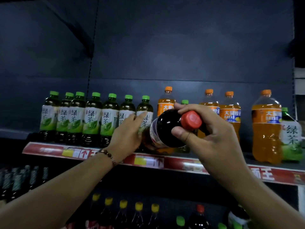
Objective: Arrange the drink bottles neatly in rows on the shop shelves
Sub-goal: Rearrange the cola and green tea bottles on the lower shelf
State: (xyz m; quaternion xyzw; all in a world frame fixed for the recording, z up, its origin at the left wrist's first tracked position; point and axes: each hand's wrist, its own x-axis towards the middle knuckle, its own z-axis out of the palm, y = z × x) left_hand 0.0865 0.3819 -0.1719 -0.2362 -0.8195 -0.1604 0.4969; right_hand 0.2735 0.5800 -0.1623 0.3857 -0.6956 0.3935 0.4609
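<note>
My right hand grips a dark drink bottle with a red cap by its neck, tilted toward me above the shelf edge. My left hand reaches in with its fingers spread against the green tea bottle at the right end of a row of several green-capped green tea bottles. Behind my hands stand large orange soda bottles with orange caps, unevenly spaced. One more green tea bottle stands at the far right, and a small green-capped one is mostly hidden behind my right hand.
The shelf has a red price strip along its front edge. Above the bottles the dark back panel is bare. On the shelf below stand dark bottles with yellow caps, one red-capped bottle and dark bottles at the left.
</note>
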